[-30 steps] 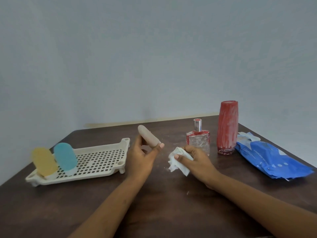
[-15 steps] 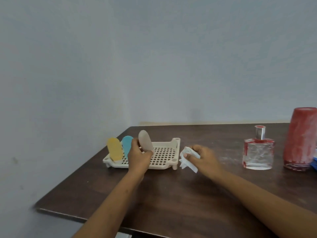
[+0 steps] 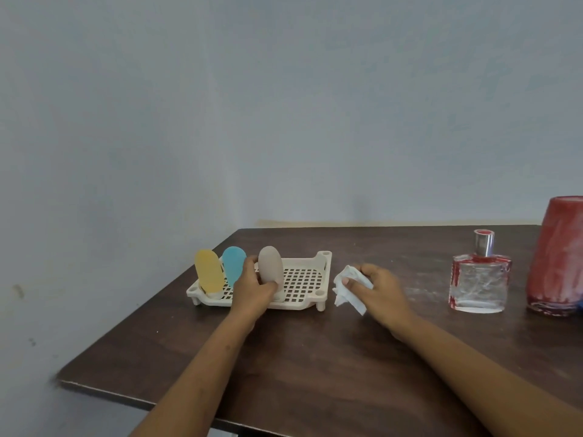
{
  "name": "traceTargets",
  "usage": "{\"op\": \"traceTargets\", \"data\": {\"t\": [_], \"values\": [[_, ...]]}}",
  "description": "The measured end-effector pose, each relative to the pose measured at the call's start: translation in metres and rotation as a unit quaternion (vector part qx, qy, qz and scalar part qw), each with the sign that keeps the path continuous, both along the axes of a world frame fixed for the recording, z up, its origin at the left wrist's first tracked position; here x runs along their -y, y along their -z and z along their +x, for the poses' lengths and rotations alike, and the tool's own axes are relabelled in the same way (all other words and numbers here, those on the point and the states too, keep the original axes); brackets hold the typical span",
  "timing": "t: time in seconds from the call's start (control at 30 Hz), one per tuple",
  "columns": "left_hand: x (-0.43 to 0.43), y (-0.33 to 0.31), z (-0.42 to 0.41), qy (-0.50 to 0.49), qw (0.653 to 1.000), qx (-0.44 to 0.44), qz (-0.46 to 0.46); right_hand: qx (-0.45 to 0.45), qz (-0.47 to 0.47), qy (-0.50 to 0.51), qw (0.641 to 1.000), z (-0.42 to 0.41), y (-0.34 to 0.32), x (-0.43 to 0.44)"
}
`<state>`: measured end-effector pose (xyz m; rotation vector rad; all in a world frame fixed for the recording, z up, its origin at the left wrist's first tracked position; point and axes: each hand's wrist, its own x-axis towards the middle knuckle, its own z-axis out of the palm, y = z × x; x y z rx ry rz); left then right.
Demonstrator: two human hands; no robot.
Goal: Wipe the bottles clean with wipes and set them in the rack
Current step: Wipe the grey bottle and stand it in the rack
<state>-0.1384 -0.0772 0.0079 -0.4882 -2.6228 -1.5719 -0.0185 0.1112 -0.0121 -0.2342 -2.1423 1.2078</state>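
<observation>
Beige bottle stands upright in the white rack. The left hand grasps it low down, fingers and thumb curled round its lower half. Its base is hidden behind the hand, so it seems to rest on the grid, though I cannot be sure.

Both forearms reach over the near part of the dark wooden table. At three o'clock from the rack, just beside its right edge, the right hand lies on the tabletop, clutching a crumpled white wipe between curled fingers and thumb.

Inside the rack, at nine o'clock from the beige bottle, a blue bottle stands upright, partly behind the left hand. A yellow bottle stands just beside that one, again at nine o'clock.

At three o'clock from the right hand, well apart from it, a clear perfume bottle with red edges and a silver cap stands on the table. A tall red bottle stands near it at three o'clock, cut off by the frame's edge. A pale blue-grey wall rises behind the table at twelve o'clock.
</observation>
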Motion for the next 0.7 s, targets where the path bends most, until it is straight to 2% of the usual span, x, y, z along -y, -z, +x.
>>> {"op": "traceTargets", "data": {"t": [0.13, 0.27, 0.43, 0.6, 0.7], "values": [[0.007, -0.001, -0.003, 0.033, 0.999, -0.025, -0.024, 0.022, 0.033, 0.002, 0.999, -0.003, 0.003, -0.002], [0.008, -0.004, -0.001, 0.017, 0.995, -0.093, -0.038, 0.025, 0.038, -0.004, 0.999, -0.003, 0.004, -0.002], [0.004, -0.015, 0.000, 0.007, 0.990, -0.138, -0.042, 0.024, 0.039, 0.002, 0.999, 0.001, 0.002, -0.001], [0.009, -0.030, -0.008, 0.029, 0.977, -0.174, -0.119, 0.020, 0.031, -0.007, 0.999, 0.005, 0.001, 0.000], [0.013, -0.044, -0.015, 0.039, 0.956, -0.194, -0.216, 0.020, 0.029, -0.011, 0.999, 0.006, -0.001, 0.002]]}}
